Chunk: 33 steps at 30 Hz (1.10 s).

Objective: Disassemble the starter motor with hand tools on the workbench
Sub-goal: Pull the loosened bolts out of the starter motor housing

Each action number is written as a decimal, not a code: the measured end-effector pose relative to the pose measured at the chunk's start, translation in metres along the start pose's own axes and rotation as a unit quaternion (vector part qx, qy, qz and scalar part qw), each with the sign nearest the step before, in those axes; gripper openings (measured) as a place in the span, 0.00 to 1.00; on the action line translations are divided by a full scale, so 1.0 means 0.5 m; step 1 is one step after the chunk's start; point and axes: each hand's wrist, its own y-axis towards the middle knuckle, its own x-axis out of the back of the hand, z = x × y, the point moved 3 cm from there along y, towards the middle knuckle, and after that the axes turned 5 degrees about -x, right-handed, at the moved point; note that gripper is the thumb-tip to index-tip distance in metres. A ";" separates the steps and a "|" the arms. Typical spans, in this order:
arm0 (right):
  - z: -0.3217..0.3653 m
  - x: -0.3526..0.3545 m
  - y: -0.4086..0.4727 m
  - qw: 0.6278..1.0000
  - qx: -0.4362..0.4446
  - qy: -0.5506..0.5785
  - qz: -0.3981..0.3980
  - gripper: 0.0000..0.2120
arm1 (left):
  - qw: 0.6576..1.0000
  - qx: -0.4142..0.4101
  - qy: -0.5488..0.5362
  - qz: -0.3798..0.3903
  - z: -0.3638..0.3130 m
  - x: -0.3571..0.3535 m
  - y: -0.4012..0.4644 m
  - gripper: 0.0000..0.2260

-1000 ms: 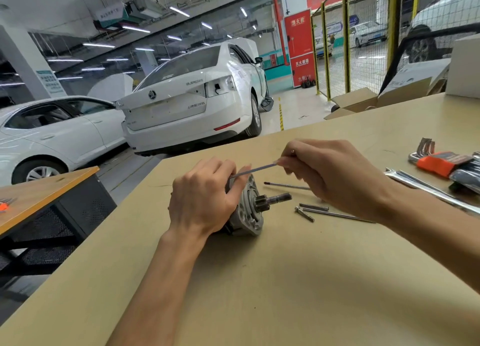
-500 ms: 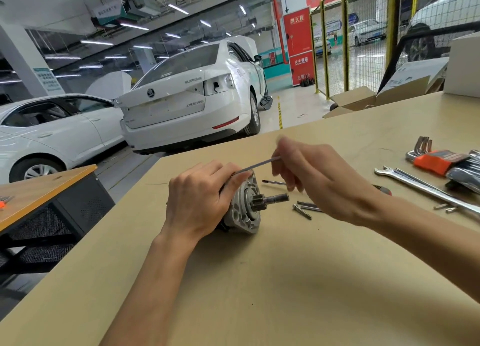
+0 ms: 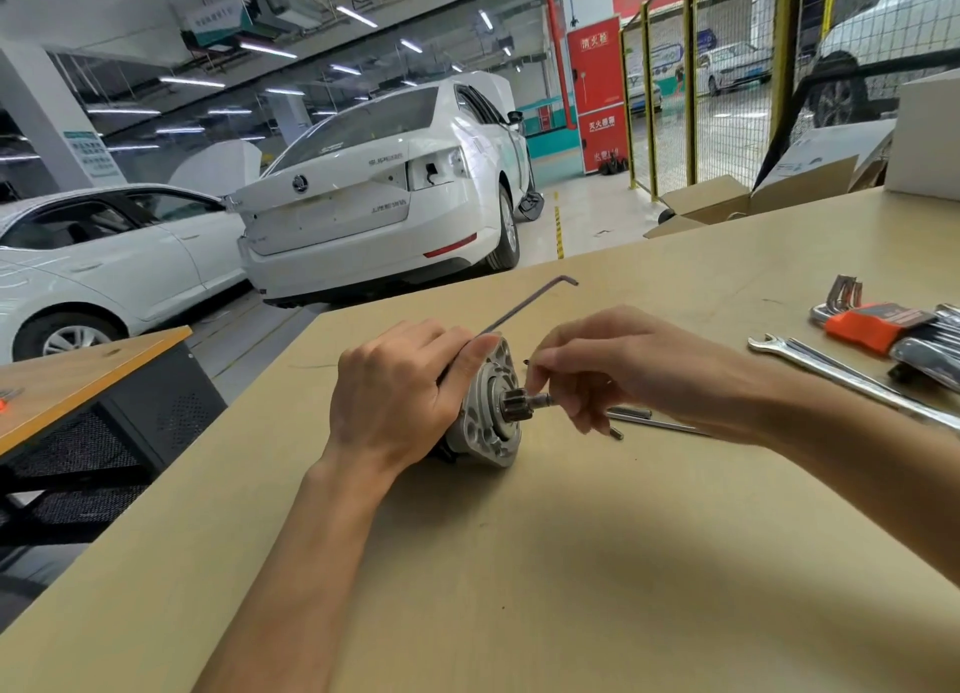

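Observation:
The starter motor [image 3: 488,432] lies on its side on the workbench [image 3: 571,578], with its pinion gear [image 3: 514,406] and shaft pointing right. My left hand [image 3: 400,396] grips the motor body from above and hides most of it. A long hex key [image 3: 530,302] sticks out of the motor's top edge, slanting up to the right, with no hand on it. My right hand [image 3: 623,365] is just right of the motor, fingers curled, fingertips pinching the end of the pinion shaft.
Long loose bolts [image 3: 660,424] lie on the bench under my right hand. A combination wrench [image 3: 831,370] and an orange hex key set [image 3: 872,328] sit at the right. Cardboard boxes [image 3: 717,203] stand beyond the bench's far edge. The left edge drops to the floor.
My right hand has let go of the hex key and dropped to the pinion shaft. The key stays stuck in the motor. My left hand keeps its grip.

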 end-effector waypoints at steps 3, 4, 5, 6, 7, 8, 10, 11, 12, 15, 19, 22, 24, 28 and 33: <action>0.004 0.008 0.003 0.998 0.005 0.025 -0.056 0.22 | 1.000 -0.011 0.001 0.005 0.001 0.001 -0.002 0.24; 0.006 0.016 0.005 0.995 0.013 0.068 -0.076 0.29 | 1.000 -0.014 -0.003 0.008 0.002 0.002 -0.002 0.25; 0.008 0.026 0.005 0.990 0.022 0.109 -0.092 0.33 | 1.000 -0.019 -0.006 0.010 0.003 0.003 -0.002 0.25; 0.009 0.034 0.005 0.984 0.028 0.141 -0.101 0.34 | 1.000 -0.024 -0.008 0.011 0.002 0.004 -0.002 0.25; 0.010 0.039 0.004 0.981 0.030 0.159 -0.103 0.32 | 0.999 -0.029 -0.008 0.013 0.002 0.005 -0.002 0.25; 0.010 0.042 0.002 0.982 0.030 0.158 -0.100 0.29 | 0.999 -0.032 -0.009 0.014 0.001 0.005 -0.002 0.25; 0.009 0.037 0.000 0.990 0.026 0.115 -0.084 0.22 | 0.999 -0.036 -0.008 0.019 0.001 0.006 -0.003 0.24; 0.006 0.032 -0.001 0.993 0.026 0.092 -0.074 0.20 | 0.999 -0.037 -0.008 0.021 0.002 0.006 -0.004 0.24; 0.005 0.027 -0.001 0.994 0.026 0.075 -0.069 0.20 | 0.999 -0.036 -0.012 0.020 0.001 0.006 -0.003 0.24; 0.008 0.023 -0.001 0.992 0.043 0.035 -0.110 0.19 | 0.998 -0.014 -0.056 0.010 0.002 0.008 -0.002 0.24; 0.005 0.032 -0.003 0.984 0.059 0.017 -0.169 0.19 | 0.994 0.032 -0.091 0.047 0.024 0.020 -0.015 0.32; 0.006 0.024 -0.004 0.985 0.070 0.013 -0.154 0.20 | 0.993 0.068 -0.069 0.069 0.031 0.025 -0.024 0.28; 0.006 0.018 -0.004 0.987 0.075 0.026 -0.141 0.20 | 0.992 0.085 -0.059 0.067 0.028 0.023 -0.020 0.26; 0.008 0.012 -0.003 0.986 0.090 0.041 -0.131 0.20 | 0.988 0.129 -0.038 0.081 0.029 0.016 -0.009 0.23; 0.009 0.011 -0.001 0.984 0.110 0.041 -0.133 0.20 | 0.977 0.153 -0.069 0.128 0.043 0.018 -0.009 0.23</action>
